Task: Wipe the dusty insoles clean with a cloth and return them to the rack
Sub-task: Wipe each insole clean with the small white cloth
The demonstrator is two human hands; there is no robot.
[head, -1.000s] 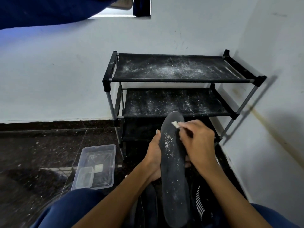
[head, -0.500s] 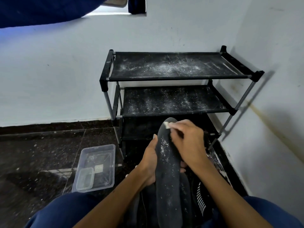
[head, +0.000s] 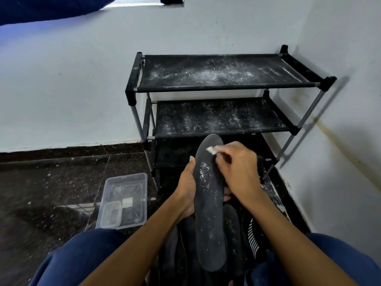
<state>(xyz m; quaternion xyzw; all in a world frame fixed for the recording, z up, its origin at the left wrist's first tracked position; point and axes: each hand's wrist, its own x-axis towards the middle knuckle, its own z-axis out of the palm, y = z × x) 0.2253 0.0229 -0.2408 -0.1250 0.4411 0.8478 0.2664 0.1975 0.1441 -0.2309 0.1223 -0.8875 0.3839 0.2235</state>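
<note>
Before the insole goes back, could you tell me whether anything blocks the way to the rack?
Nothing visible does: the insole, held in both hands, is right before the rack, whose dusty shelves hold nothing.

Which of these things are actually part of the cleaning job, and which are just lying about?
Part of the job:
- long dark grey dusty insole, held by the left hand
- small white cloth, pinched in the right hand
- black three-tier dusty rack
- more dark insoles lying below

Just lying about:
- clear plastic tub on the floor
- black striped shoe
</note>
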